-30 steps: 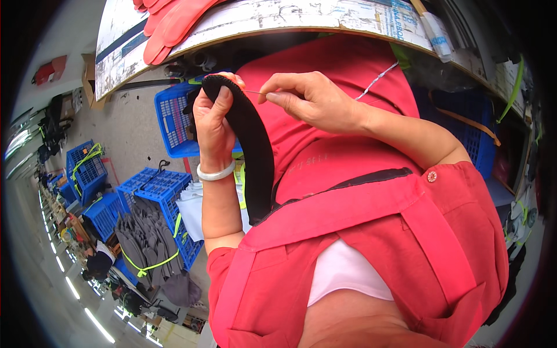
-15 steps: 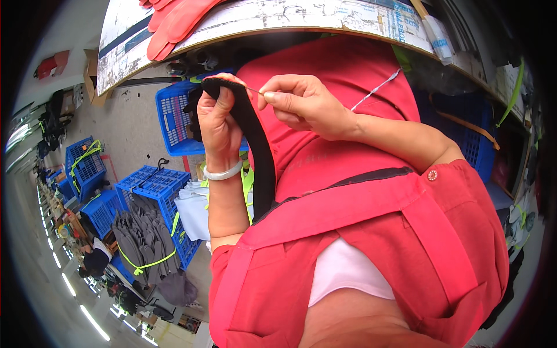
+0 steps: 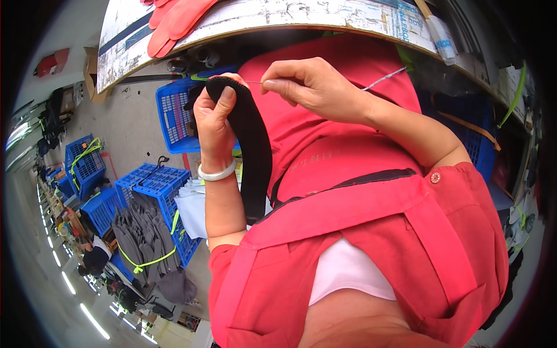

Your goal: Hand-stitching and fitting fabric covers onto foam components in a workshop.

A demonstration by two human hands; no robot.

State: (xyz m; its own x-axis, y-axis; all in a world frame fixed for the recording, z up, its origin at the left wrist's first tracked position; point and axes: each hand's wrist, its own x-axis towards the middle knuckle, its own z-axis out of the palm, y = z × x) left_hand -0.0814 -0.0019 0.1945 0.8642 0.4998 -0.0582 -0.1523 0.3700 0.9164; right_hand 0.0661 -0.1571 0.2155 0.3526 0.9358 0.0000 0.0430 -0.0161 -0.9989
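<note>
Garment workshop, blue crates (image 3: 156,191), bundled grey fabric pieces (image 3: 142,243)

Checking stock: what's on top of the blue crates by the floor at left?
A bundle of grey fabric pieces, tied with a yellow-green strap, lies across the blue crates. What is inside the crates under it is covered.

Black curved fabric strip (image 3: 253,145), upright, top folded over, hanging down; thin needle (image 3: 253,82) at its top
</note>
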